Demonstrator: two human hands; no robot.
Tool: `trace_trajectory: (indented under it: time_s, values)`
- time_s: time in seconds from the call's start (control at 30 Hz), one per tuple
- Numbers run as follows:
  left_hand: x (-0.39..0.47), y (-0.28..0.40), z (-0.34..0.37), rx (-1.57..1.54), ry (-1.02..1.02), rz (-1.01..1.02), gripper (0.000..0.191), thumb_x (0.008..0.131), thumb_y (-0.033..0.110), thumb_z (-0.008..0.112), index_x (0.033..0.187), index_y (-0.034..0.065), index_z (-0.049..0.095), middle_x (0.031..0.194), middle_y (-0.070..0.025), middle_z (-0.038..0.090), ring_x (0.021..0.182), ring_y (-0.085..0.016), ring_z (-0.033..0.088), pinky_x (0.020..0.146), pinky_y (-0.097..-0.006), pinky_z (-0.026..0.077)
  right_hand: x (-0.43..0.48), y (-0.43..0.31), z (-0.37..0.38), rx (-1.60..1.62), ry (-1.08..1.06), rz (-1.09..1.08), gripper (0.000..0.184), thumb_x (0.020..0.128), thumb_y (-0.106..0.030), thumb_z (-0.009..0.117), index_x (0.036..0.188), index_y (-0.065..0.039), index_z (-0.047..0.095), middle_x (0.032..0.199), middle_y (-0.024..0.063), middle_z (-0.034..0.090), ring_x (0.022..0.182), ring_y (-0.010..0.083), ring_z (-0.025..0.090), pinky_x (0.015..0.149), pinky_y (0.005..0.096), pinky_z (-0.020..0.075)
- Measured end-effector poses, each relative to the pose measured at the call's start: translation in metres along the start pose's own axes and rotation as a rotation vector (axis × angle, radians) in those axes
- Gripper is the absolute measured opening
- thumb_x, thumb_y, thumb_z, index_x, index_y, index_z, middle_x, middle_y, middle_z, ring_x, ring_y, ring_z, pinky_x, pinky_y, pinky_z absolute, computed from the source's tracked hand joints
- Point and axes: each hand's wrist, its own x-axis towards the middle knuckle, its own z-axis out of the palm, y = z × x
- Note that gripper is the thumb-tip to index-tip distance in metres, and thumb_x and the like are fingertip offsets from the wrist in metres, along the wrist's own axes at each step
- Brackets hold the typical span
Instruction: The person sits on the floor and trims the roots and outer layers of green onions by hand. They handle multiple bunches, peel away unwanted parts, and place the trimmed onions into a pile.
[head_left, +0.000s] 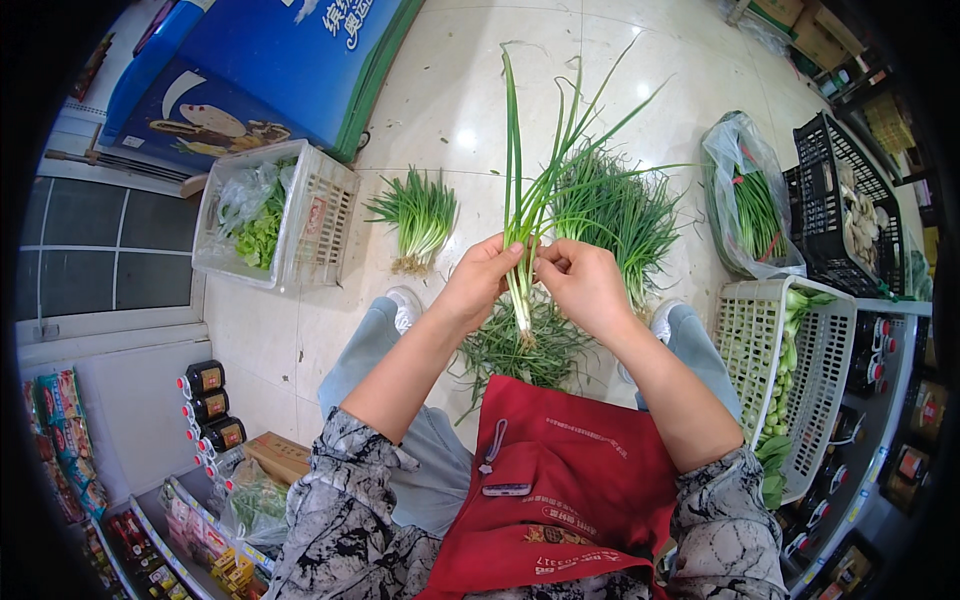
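Observation:
My left hand (484, 274) is closed around a small bunch of green onions (519, 289), whose white root ends point toward me and whose long leaves stretch away. At the bunch's right side, my right hand (576, 276) has its thumb and forefinger pinched together; whether a leaf is caught between them I cannot tell. Below the bunch, loose green trimmings (491, 349) lie in a heap on the floor. A larger pile of green onions (619, 206) rests just beyond my right hand. To the left sits a smaller, neatly aligned bunch (420, 217), roots toward me.
A white crate (330, 214) with lettuce stands left, beside a blue chest freezer (247, 67). On the right are a bagged bundle of green stalks (754, 202), a black crate (814, 150) of mushrooms and a white crate (742, 330) of leafy greens. Dark bottles (206, 405) line the lower left.

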Motion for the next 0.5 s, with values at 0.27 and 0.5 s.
trace_trajectory:
  time_s: [0.27,0.5]
  values:
    - [-0.002,0.006,-0.002,-0.063,0.03,-0.012,0.023,0.096,0.02,0.045,0.107,0.0042,0.056,0.096,-0.0053,0.063,0.086,-0.013,0.059,0.077,-0.0281,0.047,0.0,-0.002,0.002,0.101,-0.059,-0.067,0.011,0.077,-0.01,0.062,0.075,0.0,0.063,0.063,0.0054,0.061,0.052,0.012,0.054,0.051,0.0265,0.0434]
    - [0.001,0.017,-0.017,-0.272,0.064,0.059,0.024,0.096,0.018,0.041,0.111,0.0007,0.049,0.092,-0.0109,0.06,0.084,-0.022,0.062,0.077,-0.0364,0.052,-0.007,0.001,0.003,0.472,-0.421,-0.179,0.008,0.073,-0.005,0.059,0.068,0.001,0.056,0.067,0.0054,0.062,0.06,0.0103,0.057,0.054,0.0252,0.0453]
